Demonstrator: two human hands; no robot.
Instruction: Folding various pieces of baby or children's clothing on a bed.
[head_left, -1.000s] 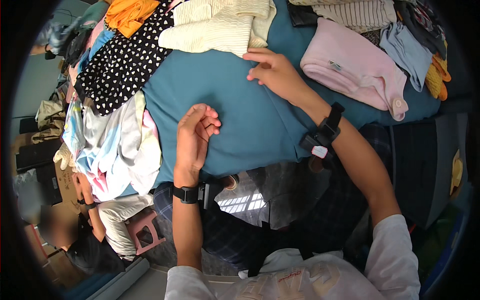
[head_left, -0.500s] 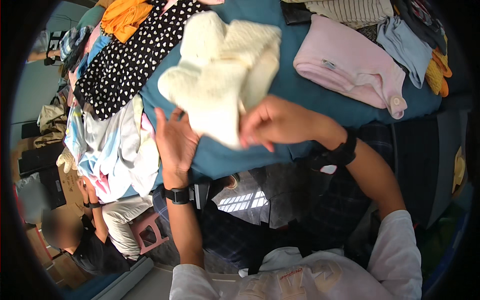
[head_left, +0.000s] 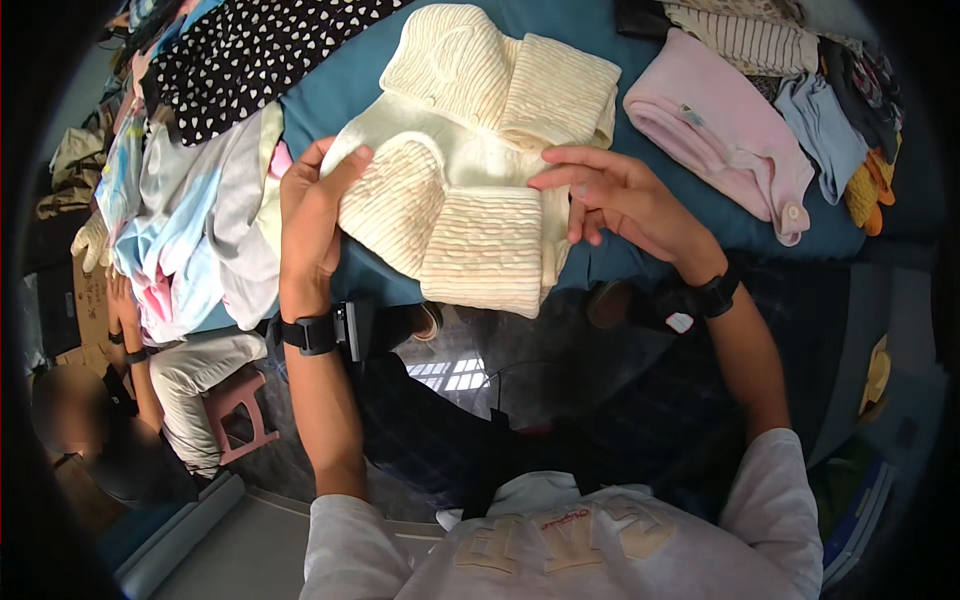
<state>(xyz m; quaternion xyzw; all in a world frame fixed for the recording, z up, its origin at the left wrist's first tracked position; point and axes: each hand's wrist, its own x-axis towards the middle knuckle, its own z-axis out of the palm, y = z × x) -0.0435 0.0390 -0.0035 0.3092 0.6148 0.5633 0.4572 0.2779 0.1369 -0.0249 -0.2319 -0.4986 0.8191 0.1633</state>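
A cream knitted garment [head_left: 482, 235], partly ribbed and partly cable-patterned, lies folded on the blue-covered surface in front of me. Its near and far parts are turned inward, and a smooth pale strip shows between them. My left hand [head_left: 318, 205] pinches the garment's left edge, thumb on top and the other fingers mostly hidden. At the right edge, my right hand [head_left: 625, 200] has its fingers apart, the index fingertip touching the knit. To the right of the garment lies a folded pink garment [head_left: 715, 130] with a button at one corner.
Black fabric with white hearts [head_left: 260, 60] and a pastel cloth [head_left: 210, 235] lie on the left. Clothes including a striped piece [head_left: 745, 40] and a blue-grey piece [head_left: 822, 125] are heaped at far right. Another person sits at lower left by a pink stool [head_left: 238, 415].
The cream garment was lifted and blurred; now it lies flatter, nearer, with its folds showing. My left hand has taken its left edge. My right hand has loosened and moved right.
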